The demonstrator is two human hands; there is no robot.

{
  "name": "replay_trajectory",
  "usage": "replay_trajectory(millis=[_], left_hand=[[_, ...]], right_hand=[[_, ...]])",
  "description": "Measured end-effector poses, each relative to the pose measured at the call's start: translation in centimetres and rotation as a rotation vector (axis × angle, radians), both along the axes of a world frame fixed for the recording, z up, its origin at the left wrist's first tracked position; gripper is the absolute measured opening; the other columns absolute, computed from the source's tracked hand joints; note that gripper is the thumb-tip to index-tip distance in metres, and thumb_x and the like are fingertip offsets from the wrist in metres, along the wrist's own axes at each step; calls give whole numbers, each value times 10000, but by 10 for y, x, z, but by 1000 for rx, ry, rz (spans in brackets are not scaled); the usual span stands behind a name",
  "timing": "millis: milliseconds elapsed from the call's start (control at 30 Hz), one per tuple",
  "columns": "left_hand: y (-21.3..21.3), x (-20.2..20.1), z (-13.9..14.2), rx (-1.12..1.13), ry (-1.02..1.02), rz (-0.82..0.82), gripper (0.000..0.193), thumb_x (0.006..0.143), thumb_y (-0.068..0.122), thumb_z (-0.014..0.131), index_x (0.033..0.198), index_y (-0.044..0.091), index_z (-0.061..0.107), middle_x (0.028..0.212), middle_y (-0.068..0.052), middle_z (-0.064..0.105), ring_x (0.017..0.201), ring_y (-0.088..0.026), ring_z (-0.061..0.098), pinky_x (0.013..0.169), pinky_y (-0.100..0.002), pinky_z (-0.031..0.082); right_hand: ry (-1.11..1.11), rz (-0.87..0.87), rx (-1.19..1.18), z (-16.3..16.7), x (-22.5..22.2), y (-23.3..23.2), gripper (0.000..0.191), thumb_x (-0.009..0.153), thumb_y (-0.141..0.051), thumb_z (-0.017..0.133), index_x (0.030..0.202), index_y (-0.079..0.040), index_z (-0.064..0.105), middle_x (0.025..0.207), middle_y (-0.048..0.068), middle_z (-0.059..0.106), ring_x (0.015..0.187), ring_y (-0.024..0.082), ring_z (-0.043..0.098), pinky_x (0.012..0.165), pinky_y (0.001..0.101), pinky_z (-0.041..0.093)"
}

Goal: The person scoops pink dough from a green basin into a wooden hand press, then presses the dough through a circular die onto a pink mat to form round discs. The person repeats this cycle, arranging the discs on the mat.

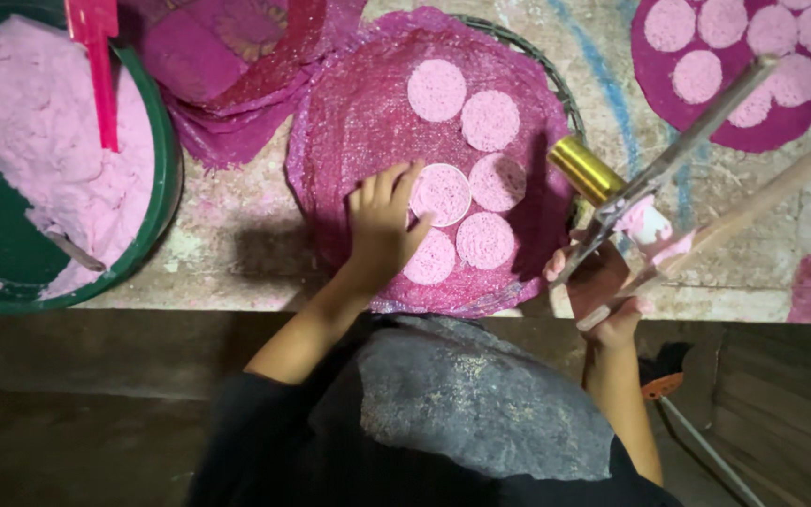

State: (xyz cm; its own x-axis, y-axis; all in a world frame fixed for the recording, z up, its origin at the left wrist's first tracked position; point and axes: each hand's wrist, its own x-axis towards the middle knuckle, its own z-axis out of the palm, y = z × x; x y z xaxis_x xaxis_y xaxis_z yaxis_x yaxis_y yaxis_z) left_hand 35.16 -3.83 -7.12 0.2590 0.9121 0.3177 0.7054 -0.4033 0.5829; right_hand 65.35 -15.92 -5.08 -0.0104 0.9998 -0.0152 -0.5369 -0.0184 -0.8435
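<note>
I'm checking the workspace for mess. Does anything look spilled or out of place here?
Pink paste is smeared on the tabletop between the green basin and the magenta mesh mat. The pink discs lie neatly; nothing else stands out.

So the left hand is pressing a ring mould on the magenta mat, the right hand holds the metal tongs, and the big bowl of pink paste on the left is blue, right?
Not quite: the bowl is green, not blue, as the head view shows. The rest holds: the left hand presses the ring mould on the magenta mat, and the right hand holds the metal tongs.
</note>
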Motion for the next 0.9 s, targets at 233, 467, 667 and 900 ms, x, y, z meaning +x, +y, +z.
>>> replay_trajectory(millis=[233,467,667,900], left_hand=[[7,21,-8,-77,115,-28,1259,591,465,937,1572,42,272,1365,-167,542,1224,-302,507,1039,-502,315],[5,21,-13,-52,36,16,1166,629,452,938,1558,93,331,1350,-124,543,1228,-297,503,1076,-503,321],[17,17,-7,-121,-35,56,1072,654,372,949,1528,106,388,1416,-103,542,1306,-266,478,1136,-494,297],[63,-32,-9,-306,-23,55,881,665,372,938,1410,144,525,1462,-88,513,1397,-273,393,1190,-538,175]], right_hand=[[-33,-60,13,6,-7,-2,1194,783,-819,713,1525,53,380,1249,152,572,1119,275,561,984,441,462],[-72,-25,42,7,-4,-1,1191,783,-819,716,1527,57,405,1257,167,595,1133,286,573,1015,459,463],[-70,-7,42,11,-5,3,1172,796,-815,705,1522,50,391,1223,176,591,1106,285,570,988,456,462],[-127,-8,29,13,-5,4,1191,788,-824,708,1523,57,389,1238,163,577,1117,276,559,1006,456,461]])
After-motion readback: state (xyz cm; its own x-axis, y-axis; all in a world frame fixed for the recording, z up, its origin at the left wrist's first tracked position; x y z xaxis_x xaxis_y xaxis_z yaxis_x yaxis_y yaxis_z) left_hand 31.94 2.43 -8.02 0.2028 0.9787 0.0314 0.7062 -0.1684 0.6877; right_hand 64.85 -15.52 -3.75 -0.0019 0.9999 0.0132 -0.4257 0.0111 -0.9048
